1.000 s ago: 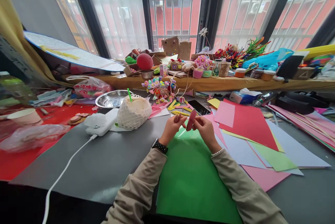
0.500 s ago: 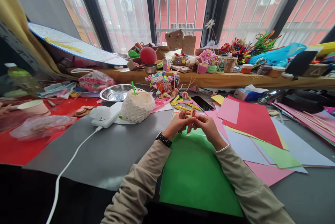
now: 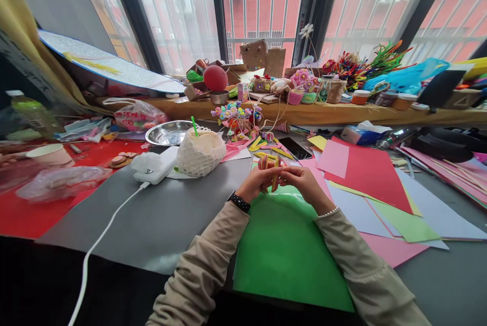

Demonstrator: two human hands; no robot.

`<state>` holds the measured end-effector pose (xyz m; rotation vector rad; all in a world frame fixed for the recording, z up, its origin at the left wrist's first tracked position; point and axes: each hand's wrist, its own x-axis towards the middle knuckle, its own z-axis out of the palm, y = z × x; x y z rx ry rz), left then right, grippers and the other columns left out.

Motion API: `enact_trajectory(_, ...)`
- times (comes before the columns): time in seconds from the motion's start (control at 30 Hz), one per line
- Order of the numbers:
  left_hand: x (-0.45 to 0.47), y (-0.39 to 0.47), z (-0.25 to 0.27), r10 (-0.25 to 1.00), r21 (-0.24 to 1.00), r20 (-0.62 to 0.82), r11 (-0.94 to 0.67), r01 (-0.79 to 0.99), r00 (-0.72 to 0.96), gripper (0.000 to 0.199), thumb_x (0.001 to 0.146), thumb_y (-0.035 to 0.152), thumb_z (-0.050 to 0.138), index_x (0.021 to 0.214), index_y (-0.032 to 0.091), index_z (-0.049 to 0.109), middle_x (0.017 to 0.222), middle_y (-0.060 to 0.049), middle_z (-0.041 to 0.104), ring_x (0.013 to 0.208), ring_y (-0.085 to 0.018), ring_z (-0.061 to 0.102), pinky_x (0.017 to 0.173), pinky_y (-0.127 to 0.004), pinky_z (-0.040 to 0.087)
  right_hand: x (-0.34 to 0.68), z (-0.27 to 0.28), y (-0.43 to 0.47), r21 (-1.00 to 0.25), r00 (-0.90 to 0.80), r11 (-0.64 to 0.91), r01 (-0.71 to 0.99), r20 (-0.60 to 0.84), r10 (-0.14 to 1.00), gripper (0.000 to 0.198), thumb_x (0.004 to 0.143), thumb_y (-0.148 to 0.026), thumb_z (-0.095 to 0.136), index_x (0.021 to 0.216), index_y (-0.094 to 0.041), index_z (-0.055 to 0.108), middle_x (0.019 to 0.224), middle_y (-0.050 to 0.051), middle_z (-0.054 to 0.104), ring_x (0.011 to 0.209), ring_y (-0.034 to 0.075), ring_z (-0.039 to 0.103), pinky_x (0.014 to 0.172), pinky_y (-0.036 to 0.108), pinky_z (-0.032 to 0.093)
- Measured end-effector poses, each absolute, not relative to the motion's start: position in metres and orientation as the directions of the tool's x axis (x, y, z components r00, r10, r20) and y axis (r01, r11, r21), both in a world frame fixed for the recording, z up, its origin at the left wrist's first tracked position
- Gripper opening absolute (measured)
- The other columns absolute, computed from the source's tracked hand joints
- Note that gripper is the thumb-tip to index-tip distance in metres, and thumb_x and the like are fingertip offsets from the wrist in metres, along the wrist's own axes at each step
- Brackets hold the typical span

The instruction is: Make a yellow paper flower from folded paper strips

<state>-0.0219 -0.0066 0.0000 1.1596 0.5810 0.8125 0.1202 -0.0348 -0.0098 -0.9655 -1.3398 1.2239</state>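
Both my hands meet above a glossy green sheet [image 3: 287,252] and hold a small striped piece of folded paper [image 3: 276,180] in pink, yellow and brown tones. My left hand [image 3: 254,184], on the watch side, is closed around its left part. With thumb and fingertips pinched, my right hand [image 3: 306,184] grips it from the right. The fingers partly cover the piece, so its full shape is hidden. Just beyond the hands lie several narrow yellow folded paper strips [image 3: 282,153] and a black phone [image 3: 294,149].
Coloured paper sheets [image 3: 375,173] spread to the right. Left stand a netted coconut [image 3: 201,153] with a green straw, a metal plate [image 3: 162,134] and a white charger [image 3: 155,168] with a cable. Crafts line the back ledge [image 3: 323,112]. Another person's blurred hand [image 3: 11,161] shows far left.
The striped paper piece has turned a little between my fingers, showing more yellow. My right hand has shifted slightly, with its fingers straighter. Both hands keep hold.
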Motion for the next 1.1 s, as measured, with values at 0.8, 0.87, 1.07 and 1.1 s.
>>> enact_trajectory(0.8, -0.0175, -0.0069, -0.0042, 0.824, 0.912, -0.017, 0.245, -0.329, 0.566, 0.032, 0.061, 0.036, 0.066, 0.061, 0.013, 0.044, 0.040, 0.011, 0.023, 0.032, 0.001, 0.016, 0.033, -0.015, 0.009, 0.1171, -0.0091, -0.0344, -0.980, -0.111, 0.190, 0.053, 0.183, 0.977, 0.025, 0.061, -0.039, 0.065, 0.068, -0.015, 0.065, 0.058, -0.002, 0.056, 0.053, 0.007, 0.045, 0.053, 0.022, 0.037)
enact_trajectory(0.87, -0.0163, -0.0066, -0.0043, 0.831, 0.890, -0.001, 0.255, -0.379, 0.557, 0.034, 0.061, 0.039, 0.066, 0.062, 0.013, 0.044, 0.041, 0.011, 0.024, 0.032, 0.001, 0.016, 0.032, -0.014, 0.009, 0.1169, -0.0089, -0.0337, -0.978, -0.091, 0.203, 0.043, 0.198, 0.976, 0.026, 0.061, -0.039, 0.065, 0.070, -0.015, 0.065, 0.060, -0.001, 0.058, 0.054, 0.008, 0.046, 0.054, 0.023, 0.038)
enact_trajectory(1.07, -0.0140, -0.0033, -0.0050, 0.906, 0.822, -0.036, 0.267, -0.502, 0.422, 0.045, 0.062, 0.056, 0.057, 0.068, 0.012, 0.050, 0.045, 0.008, 0.035, 0.031, 0.001, 0.021, 0.031, -0.013, 0.016, 0.1176, -0.0063, -0.0344, -0.964, 0.046, 0.255, 0.080, 0.259, 0.965, 0.026, 0.062, -0.039, 0.064, 0.070, -0.015, 0.063, 0.060, 0.000, 0.060, 0.052, 0.009, 0.048, 0.053, 0.023, 0.040)
enact_trajectory(1.1, -0.0135, -0.0031, -0.0060, 0.929, 0.831, -0.055, 0.247, -0.499, 0.367, 0.046, 0.062, 0.057, 0.056, 0.067, 0.012, 0.051, 0.046, 0.007, 0.038, 0.032, 0.001, 0.026, 0.032, -0.013, 0.019, 0.1170, -0.0064, -0.0345, -0.961, 0.050, 0.258, 0.100, 0.263, 0.963, 0.026, 0.062, -0.039, 0.063, 0.070, -0.014, 0.063, 0.060, 0.000, 0.060, 0.052, 0.009, 0.048, 0.052, 0.023, 0.040)
